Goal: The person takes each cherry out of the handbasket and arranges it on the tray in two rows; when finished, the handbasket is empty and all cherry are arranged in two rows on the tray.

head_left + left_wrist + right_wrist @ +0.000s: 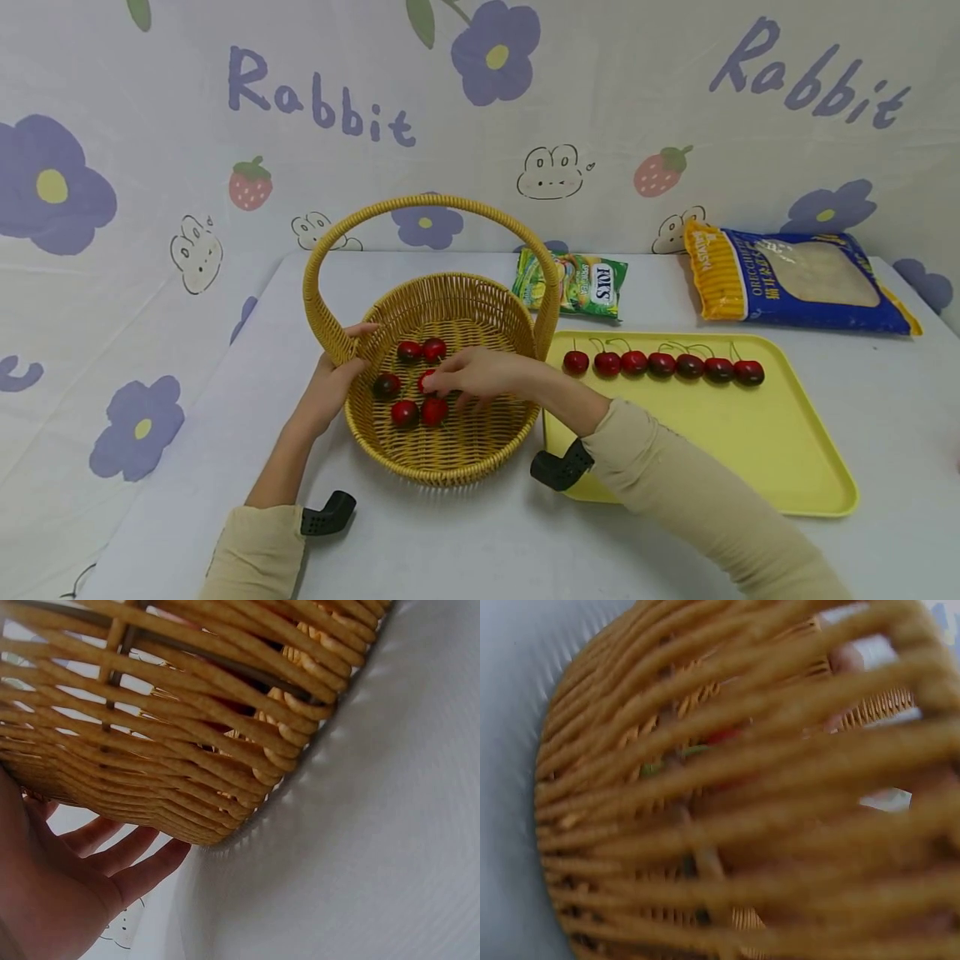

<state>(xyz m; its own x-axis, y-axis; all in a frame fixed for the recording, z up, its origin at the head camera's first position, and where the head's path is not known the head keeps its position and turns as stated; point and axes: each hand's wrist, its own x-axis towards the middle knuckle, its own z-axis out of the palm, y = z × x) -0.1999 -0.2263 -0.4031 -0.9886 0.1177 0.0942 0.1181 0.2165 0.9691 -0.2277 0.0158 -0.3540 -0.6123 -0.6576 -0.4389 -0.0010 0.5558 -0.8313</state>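
Centre frame, right hand (478,374) pinches round red cherry (422,382); left hand (334,385) grips golden wicker basket (444,476), arched handle (431,201) overlapping green plastic packet (581,287).

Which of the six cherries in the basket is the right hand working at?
In the head view, the middle cherry of the right-hand column of three: the right hand partly covers it, while the other five cherries show uncovered.

We read "Rabbit" twice on the white floral cloth backdrop (465,158), "FOX'S" on a green plastic packet (572,286), "ORECCHIETTE" beside Chinese characters on a blue-and-yellow plastic bag (806,279).
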